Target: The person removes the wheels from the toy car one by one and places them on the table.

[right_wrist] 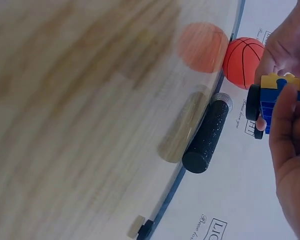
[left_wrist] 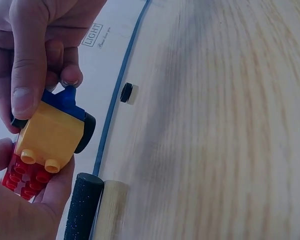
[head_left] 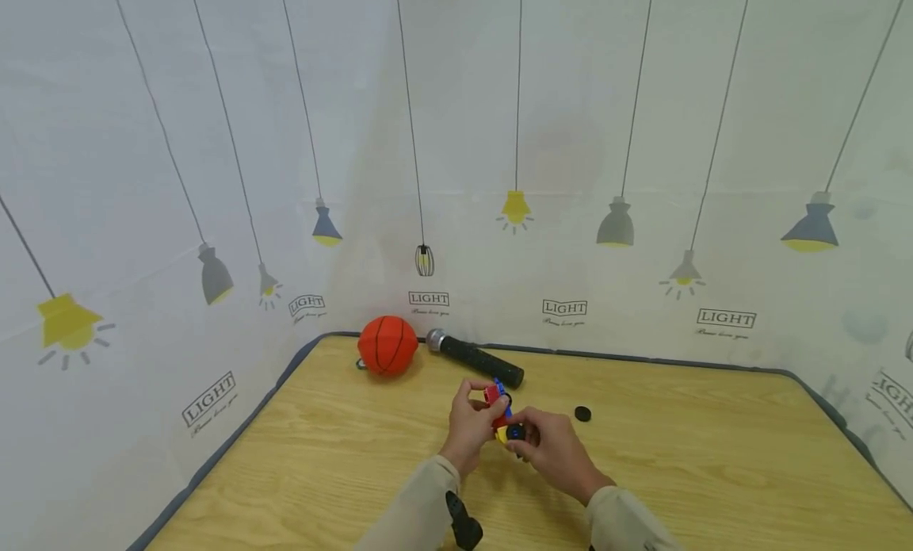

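Block toy (left_wrist: 52,132) hanging between left hand (head_left: 467,432) and right hand (head_left: 556,448)

From where I'm standing, a person is holding a small wheeled toy above the wooden table (head_left: 321,464), nearer to them than the microphone (head_left: 481,361). The left hand is clamping the toy, thumb and fingers closing around its red block (left_wrist: 24,181), whose rounded studs are poking out in rows. The right hand is pinching the other end, its thumb pressing along the yellow block (left_wrist: 50,127) beside a black wheel (head_left: 515,432).

That yellow block is showing smooth, boxy faces and two stubby, round pegs; a glossy blue piece (right_wrist: 269,97) is backing it. All of it is looking like hard, shiny plastic.

On the tabletop, streaked with pale wood grain and giving off soft reflections, a thick black disc (head_left: 582,414) is lying flat and alone, to the right of the microphone. The microphone is stretching at a slant, its black cylindrical handle glinting with tiny speckles, its silvery mesh head pointing toward an orange-red ball (head_left: 387,345) just beside it. Black curved seams are crossing the ball.

Beige sleeves (head_left: 414,503) are wrinkling at the cuffs. Behind, creased white sheeting (head_left: 471,131) is hanging, printed with pendant lamps.
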Available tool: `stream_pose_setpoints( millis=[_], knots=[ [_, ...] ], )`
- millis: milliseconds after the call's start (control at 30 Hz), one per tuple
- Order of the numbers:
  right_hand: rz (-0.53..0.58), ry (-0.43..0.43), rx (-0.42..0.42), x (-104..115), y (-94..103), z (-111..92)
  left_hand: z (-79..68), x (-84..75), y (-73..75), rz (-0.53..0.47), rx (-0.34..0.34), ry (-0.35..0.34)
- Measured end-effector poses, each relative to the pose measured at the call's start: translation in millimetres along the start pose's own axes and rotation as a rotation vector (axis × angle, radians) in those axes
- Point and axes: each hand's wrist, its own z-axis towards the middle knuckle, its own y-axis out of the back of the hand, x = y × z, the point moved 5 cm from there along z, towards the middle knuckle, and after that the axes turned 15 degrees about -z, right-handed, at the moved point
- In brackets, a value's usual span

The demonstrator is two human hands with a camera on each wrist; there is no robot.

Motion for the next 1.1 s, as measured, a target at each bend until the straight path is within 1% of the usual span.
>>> stream_pose_setpoints(
  millis=[167,367,500,633,767,933,1033,1100],
  knots=[
    [-0.046,0.022,0.050,2,1.2,0,-1.7,-1.2,-2.6,0.003,0.018,-0.015],
    [-0.060,0.047,0.175,5,0.1,1,-2.6,0.1,-3.3,0.049,-0.001,-0.004],
    [-0.109,0.054,0.243,4,-2.4,2,-3.2,2.9,-3.9,0.084,-0.005,-0.006],
    [-0.135,0.035,0.320,4,-6.3,3,-5.3,4.2,-5.6,0.105,-0.011,-0.026],
    [-0.137,-0.012,0.390,1,-10.0,3,-4.4,9.6,-7.8,0.117,-0.020,-0.033],
    [-0.187,-0.043,0.423,-5,-11.0,5,-2.1,15.6,-10.7,0.123,-0.031,-0.030],
    [-0.222,-0.016,0.403,-7,-11.3,5,-0.6,15.9,-11.6,0.125,-0.037,-0.039],
    [-0.252,0.026,0.383,-8,-12.7,5,0.4,15.6,-12.0,0.125,-0.038,-0.044]
  ],
)
